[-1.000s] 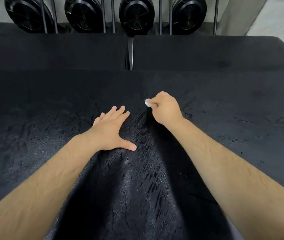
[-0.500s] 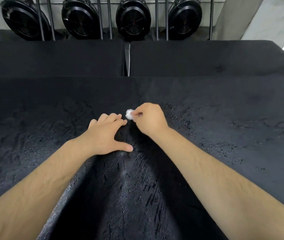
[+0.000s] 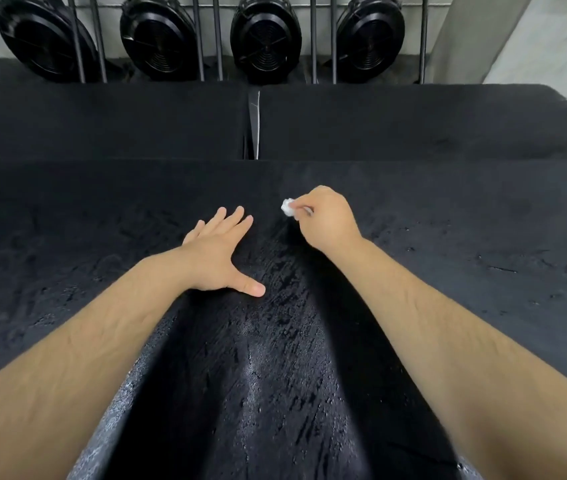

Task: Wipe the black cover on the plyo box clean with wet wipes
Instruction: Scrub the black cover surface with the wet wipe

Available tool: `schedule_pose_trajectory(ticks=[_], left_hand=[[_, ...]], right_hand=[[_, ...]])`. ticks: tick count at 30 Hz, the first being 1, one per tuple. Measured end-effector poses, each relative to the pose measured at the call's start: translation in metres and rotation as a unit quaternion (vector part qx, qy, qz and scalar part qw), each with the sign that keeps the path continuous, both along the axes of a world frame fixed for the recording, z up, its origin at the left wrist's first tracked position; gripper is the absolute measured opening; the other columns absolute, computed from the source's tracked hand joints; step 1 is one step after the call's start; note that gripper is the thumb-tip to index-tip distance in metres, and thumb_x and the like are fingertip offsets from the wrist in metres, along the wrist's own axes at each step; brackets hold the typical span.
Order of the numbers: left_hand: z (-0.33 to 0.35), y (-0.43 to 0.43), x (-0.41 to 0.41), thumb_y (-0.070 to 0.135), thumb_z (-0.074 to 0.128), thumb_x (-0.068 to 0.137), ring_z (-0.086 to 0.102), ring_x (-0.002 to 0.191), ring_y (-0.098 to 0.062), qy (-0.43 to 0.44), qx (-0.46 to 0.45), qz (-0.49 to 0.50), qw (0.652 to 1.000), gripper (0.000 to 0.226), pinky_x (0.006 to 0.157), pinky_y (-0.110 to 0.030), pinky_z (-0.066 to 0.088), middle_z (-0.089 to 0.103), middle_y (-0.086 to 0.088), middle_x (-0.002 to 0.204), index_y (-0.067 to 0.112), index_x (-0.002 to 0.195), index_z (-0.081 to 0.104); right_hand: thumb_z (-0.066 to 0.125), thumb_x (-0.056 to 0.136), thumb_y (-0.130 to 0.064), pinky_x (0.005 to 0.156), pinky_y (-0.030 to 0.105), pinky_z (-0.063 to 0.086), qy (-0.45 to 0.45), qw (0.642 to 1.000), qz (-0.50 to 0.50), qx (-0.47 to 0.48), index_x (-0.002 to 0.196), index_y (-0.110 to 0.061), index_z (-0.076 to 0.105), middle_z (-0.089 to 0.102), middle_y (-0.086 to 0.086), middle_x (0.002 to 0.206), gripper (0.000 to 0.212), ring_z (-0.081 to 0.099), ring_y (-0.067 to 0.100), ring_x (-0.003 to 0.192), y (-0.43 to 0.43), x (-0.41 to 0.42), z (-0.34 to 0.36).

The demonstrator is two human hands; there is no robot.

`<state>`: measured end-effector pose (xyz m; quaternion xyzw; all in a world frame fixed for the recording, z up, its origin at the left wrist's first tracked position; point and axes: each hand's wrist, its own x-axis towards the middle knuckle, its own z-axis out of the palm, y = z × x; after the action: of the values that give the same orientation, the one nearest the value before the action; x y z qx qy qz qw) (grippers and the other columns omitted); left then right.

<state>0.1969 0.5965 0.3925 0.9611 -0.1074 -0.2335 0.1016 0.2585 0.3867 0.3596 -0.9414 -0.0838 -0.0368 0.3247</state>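
Black cover [image 3: 448,220] spans the whole box top; round black discs [image 3: 264,36] stand behind bars at the back. The right hand [image 3: 327,216] has its grip pinched on a balled wet wipe [image 3: 288,206], low on the cover's far middle. The left hand [image 3: 218,258] lies flat, fingers spread, just left of it. A wet streak runs lengthwise from the wipe toward the person. Flecked cover lies rightward, nearer the right hand.

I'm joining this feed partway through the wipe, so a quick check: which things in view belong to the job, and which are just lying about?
In the job:
black cover
balled wet wipe, pinched by the right hand
left hand, flat on the cover

Just there:
two black boxes behind
four round black fan-like units
metal bars in front of them
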Motion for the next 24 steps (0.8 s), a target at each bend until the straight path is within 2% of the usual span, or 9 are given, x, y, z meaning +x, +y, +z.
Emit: schedule_pose_trajectory(ticks=[1, 2, 3, 6, 8, 10, 13, 18, 24], left_hand=[[0.0, 0.0, 0.0, 0.073, 0.075, 0.065, -0.026, 0.149, -0.014, 0.002, 0.006, -0.003, 1.0, 0.133, 0.121, -0.043, -0.01, -0.023, 0.014, 0.163, 0.031, 0.159, -0.009], [0.001, 0.001, 0.001, 0.074, 0.074, 0.064, -0.024, 0.15, -0.014, 0.002, 0.015, -0.007, 1.0, 0.133, 0.122, -0.045, -0.007, -0.021, 0.013, 0.164, 0.031, 0.159, -0.008], [0.004, 0.001, 0.003, 0.076, 0.074, 0.063, -0.02, 0.151, -0.015, 0.002, 0.027, -0.01, 1.0, 0.132, 0.122, -0.046, -0.003, -0.017, 0.013, 0.165, 0.032, 0.16, -0.005], [0.011, -0.001, 0.016, 0.081, 0.073, 0.059, 0.009, 0.146, -0.023, -0.042, 0.051, -0.012, 0.998, 0.122, 0.116, -0.044, 0.019, 0.012, 0.01, 0.161, 0.036, 0.157, 0.016], [0.013, -0.007, 0.025, 0.081, 0.074, 0.055, 0.017, 0.138, -0.023, -0.077, 0.069, -0.012, 0.995, 0.122, 0.111, -0.042, 0.024, 0.019, 0.008, 0.153, 0.039, 0.155, 0.018], [0.011, -0.014, 0.031, 0.079, 0.076, 0.056, -0.001, 0.149, -0.026, -0.068, 0.097, -0.012, 0.993, 0.134, 0.121, -0.046, 0.012, -0.002, 0.005, 0.164, 0.038, 0.159, 0.0], [0.005, -0.017, 0.033, 0.072, 0.079, 0.061, -0.029, 0.149, -0.025, -0.02, 0.093, 0.006, 0.995, 0.141, 0.122, -0.053, -0.008, -0.029, 0.006, 0.162, 0.034, 0.156, -0.018], [0.001, -0.016, 0.037, 0.069, 0.08, 0.062, -0.028, 0.149, -0.027, 0.012, 0.084, 0.014, 0.996, 0.142, 0.122, -0.054, -0.008, -0.03, 0.006, 0.162, 0.03, 0.156, -0.019], [-0.001, -0.019, 0.039, 0.069, 0.081, 0.063, -0.028, 0.148, -0.03, 0.021, 0.088, -0.002, 0.996, 0.143, 0.122, -0.056, -0.006, -0.03, 0.004, 0.162, 0.028, 0.156, -0.019]], right_hand=[[0.056, 0.095, -0.012, 0.067, 0.02, 0.044, 0.016, 0.999, -0.029, -0.008, 0.1, -0.01, 0.076, 0.056, -0.005, 0.091, 0.021, 0.054, 0.017, 0.084, 0.001, 0.008, -0.001], [0.055, 0.093, -0.011, 0.058, 0.018, 0.038, 0.017, 0.999, -0.03, -0.023, 0.08, -0.009, 0.06, 0.049, -0.008, 0.081, 0.013, 0.051, 0.018, 0.078, 0.007, 0.007, -0.001], [0.056, 0.091, -0.011, 0.055, 0.019, 0.035, -0.002, 0.999, -0.008, -0.046, 0.081, -0.024, 0.067, 0.044, -0.01, 0.076, 0.021, 0.049, 0.019, 0.075, 0.017, 0.0, -0.001], [0.059, 0.097, -0.015, 0.073, 0.029, 0.044, -0.033, 0.991, 0.12, -0.056, 0.101, -0.019, 0.079, 0.052, -0.002, 0.09, 0.021, 0.053, 0.02, 0.083, 0.025, -0.024, -0.009], [0.061, 0.097, -0.021, 0.078, 0.031, 0.048, -0.016, 0.996, 0.068, -0.056, 0.11, -0.017, 0.076, 0.057, 0.0, 0.098, 0.021, 0.058, 0.02, 0.089, 0.014, -0.003, -0.005], [0.062, 0.095, -0.025, 0.08, 0.031, 0.053, 0.05, 0.998, -0.026, -0.043, 0.114, -0.013, 0.071, 0.064, 0.001, 0.103, 0.024, 0.064, 0.021, 0.094, 0.005, 0.024, 0.0], [0.062, 0.091, -0.017, 0.062, 0.028, 0.047, 0.06, 0.994, -0.062, -0.063, 0.11, -0.01, 0.066, 0.067, 0.003, 0.097, 0.02, 0.06, 0.02, 0.078, 0.009, 0.036, -0.003], [0.063, 0.093, -0.024, 0.066, 0.027, 0.046, 0.067, 0.994, -0.052, -0.068, 0.112, -0.012, 0.069, 0.064, 0.001, 0.094, 0.023, 0.058, 0.017, 0.079, 0.006, 0.036, -0.005], [0.06, 0.096, -0.031, 0.059, 0.029, 0.047, 0.034, 0.994, 0.016, -0.099, 0.094, -0.011, 0.073, 0.058, -0.005, 0.076, 0.024, 0.055, 0.012, 0.064, 0.01, 0.019, -0.014]])
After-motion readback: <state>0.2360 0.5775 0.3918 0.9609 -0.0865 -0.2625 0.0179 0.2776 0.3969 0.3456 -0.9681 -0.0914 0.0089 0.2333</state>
